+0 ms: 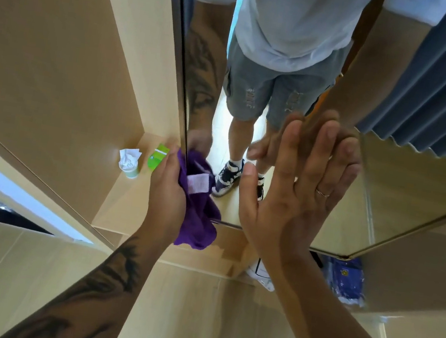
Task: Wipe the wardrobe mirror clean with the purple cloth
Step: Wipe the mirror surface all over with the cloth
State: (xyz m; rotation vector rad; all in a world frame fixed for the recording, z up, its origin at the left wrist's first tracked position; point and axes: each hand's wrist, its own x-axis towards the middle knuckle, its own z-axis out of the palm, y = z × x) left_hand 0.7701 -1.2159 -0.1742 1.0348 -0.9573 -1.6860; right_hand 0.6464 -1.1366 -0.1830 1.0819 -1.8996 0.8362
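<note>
While the left hand point(167, 189) grips the bunched purple cloth point(198, 208) against the lower left corner of the wardrobe mirror point(406, 183), the right hand point(298, 186) lies flat on the glass beside it — fingers straight, a ring point(322, 192) on one of them. A white label point(198, 183) shows on the cloth. To the left, in a pale wood recess, a green bottle point(157, 157) and a cup stuffed with white tissue point(129, 161) stand close together — well clear of the cloth.
</note>
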